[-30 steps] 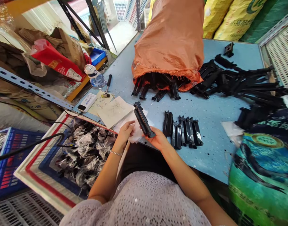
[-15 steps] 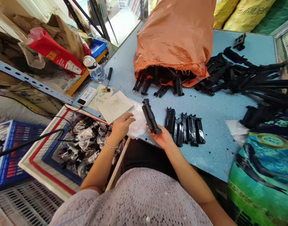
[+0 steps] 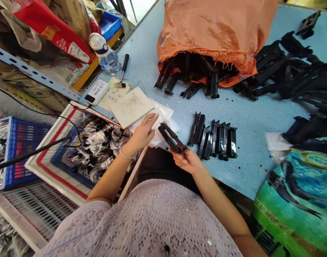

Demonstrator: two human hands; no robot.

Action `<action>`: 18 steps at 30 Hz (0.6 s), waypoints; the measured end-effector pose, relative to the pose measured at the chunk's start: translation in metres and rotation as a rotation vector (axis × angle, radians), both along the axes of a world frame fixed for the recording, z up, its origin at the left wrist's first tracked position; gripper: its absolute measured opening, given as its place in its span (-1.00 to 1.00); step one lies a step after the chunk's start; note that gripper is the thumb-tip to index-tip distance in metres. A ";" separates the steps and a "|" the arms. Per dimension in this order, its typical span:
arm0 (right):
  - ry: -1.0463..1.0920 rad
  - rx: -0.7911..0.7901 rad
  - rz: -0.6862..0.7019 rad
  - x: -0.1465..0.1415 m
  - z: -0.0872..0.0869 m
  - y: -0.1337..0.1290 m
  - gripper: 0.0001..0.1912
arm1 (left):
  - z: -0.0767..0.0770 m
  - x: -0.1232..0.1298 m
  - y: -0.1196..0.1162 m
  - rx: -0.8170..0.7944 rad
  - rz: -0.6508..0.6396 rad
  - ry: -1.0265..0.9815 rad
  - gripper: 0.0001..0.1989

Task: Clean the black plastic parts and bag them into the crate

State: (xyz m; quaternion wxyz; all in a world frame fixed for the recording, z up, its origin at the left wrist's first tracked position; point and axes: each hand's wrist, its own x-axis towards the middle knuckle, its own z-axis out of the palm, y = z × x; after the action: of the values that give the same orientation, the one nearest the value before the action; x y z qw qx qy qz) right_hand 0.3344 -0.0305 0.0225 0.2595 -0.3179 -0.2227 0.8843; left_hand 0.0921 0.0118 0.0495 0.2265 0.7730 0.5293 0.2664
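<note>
My right hand (image 3: 187, 161) grips one end of a black plastic part (image 3: 170, 137), a long slotted frame that slants up and left over the table edge. My left hand (image 3: 143, 134) is open, its fingers resting on a crumpled white sheet (image 3: 163, 126) and apart from the black part. Just beyond the held part, a tight row of similar black parts (image 3: 213, 137) lies on the blue speckled table (image 3: 249, 171). A square pale tile (image 3: 131, 107) lies left of the white sheet.
An orange woven sack (image 3: 211, 32) spills black parts, and a larger black heap (image 3: 291, 71) lies right. A hammer (image 3: 122, 71), water bottle (image 3: 107, 59) and white device (image 3: 97, 92) sit back left. A crate of bagged parts (image 3: 99, 153) stands left below the table edge.
The black part has turned from nearly upright to a slant toward the left. My left hand has moved up onto the white sheet, and the view has shifted slightly.
</note>
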 end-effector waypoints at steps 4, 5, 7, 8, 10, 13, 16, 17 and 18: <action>-0.605 0.425 -0.177 -0.016 -0.004 0.008 -0.67 | -0.005 0.025 -0.031 0.046 -0.314 0.021 -0.19; -0.746 0.546 -0.197 -0.020 -0.002 0.007 -0.72 | -0.004 0.032 -0.040 0.041 -0.378 0.003 -0.20; -0.851 0.704 -0.131 -0.027 0.005 0.002 -0.80 | 0.004 0.038 -0.058 0.045 -0.403 -0.052 -0.28; -0.794 0.740 -0.042 -0.029 0.010 -0.002 -0.79 | 0.013 0.034 -0.067 0.044 -0.365 -0.083 -0.36; -0.564 0.785 0.192 -0.028 0.022 -0.006 -0.73 | 0.037 0.008 -0.088 0.004 -0.250 -0.122 -0.52; -0.546 0.965 0.314 -0.004 0.044 0.009 -0.66 | 0.066 -0.077 -0.120 -0.222 -0.115 -0.046 -0.68; -1.148 1.209 0.160 0.041 0.060 0.050 -0.57 | 0.054 -0.184 -0.140 -0.509 0.134 0.155 -0.73; -1.370 1.271 0.173 0.056 0.062 0.067 -0.51 | 0.041 -0.216 -0.143 -0.602 0.263 0.238 -0.72; -1.517 1.343 0.246 0.069 0.062 0.086 -0.45 | 0.026 -0.242 -0.145 -0.659 0.412 0.342 -0.74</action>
State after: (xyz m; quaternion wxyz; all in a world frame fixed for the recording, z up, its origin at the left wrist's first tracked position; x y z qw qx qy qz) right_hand 0.4036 0.0551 0.0842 0.0821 -0.5583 -0.8094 0.1627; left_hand -0.1499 -0.1328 0.0753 0.3125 0.5702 0.7596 -0.0096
